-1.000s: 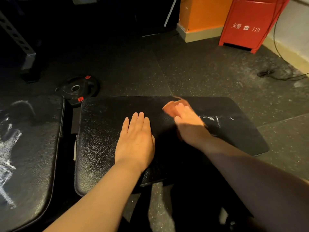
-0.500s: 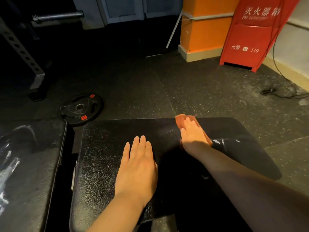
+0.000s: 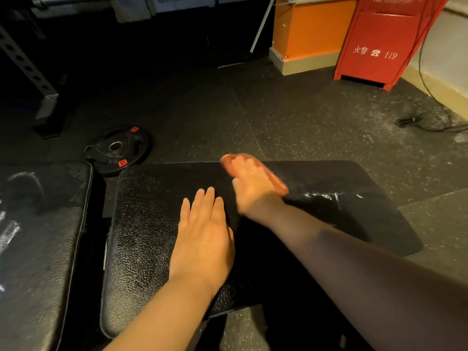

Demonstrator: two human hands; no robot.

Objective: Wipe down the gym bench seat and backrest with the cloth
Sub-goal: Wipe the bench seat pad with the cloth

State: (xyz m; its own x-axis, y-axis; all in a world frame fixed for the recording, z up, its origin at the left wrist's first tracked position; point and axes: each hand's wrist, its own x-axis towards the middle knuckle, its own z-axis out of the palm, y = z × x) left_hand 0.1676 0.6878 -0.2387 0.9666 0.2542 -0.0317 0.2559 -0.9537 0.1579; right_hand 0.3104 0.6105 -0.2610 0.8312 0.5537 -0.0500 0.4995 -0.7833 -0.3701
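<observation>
Cloth (image 3: 277, 184) pinned under right hand (image 3: 250, 183) at far edge of seat pad (image 3: 152, 224), about mid-width. Fingers apparently laid straight over it, not bunched round it; hard to confirm through motion blur. Left hand (image 3: 205, 236) flat on pad just beside right wrist, fingers straight and together, holding nothing, bracing only.

Step in hand, by my read: wiping seat, right part not yet done. White streaks (image 3: 326, 196) on pad just right of cloth, not yet reached.

To do it well:
- Sweep right, straight through streaks, out to narrow end of pad.
- Press with whole palm, not fingertips, to avoid skidding and smearing.
- Overlap passes, working from far edge to near edge.
- Refold to a clean face once white residue loads up.
- Move left hand afterwards, then wipe patch beneath it.
- Mind far edge: cloth tip right at it, easy to push off onto floor.

Backrest (image 3: 38, 236) next, left of seat across gap. Heavier white marks there, not yet wiped; probably worth extra passes and firmer pressure. Weight plate (image 3: 119, 148) on floor beyond gap, well apart from both hands, no obstruction.
</observation>
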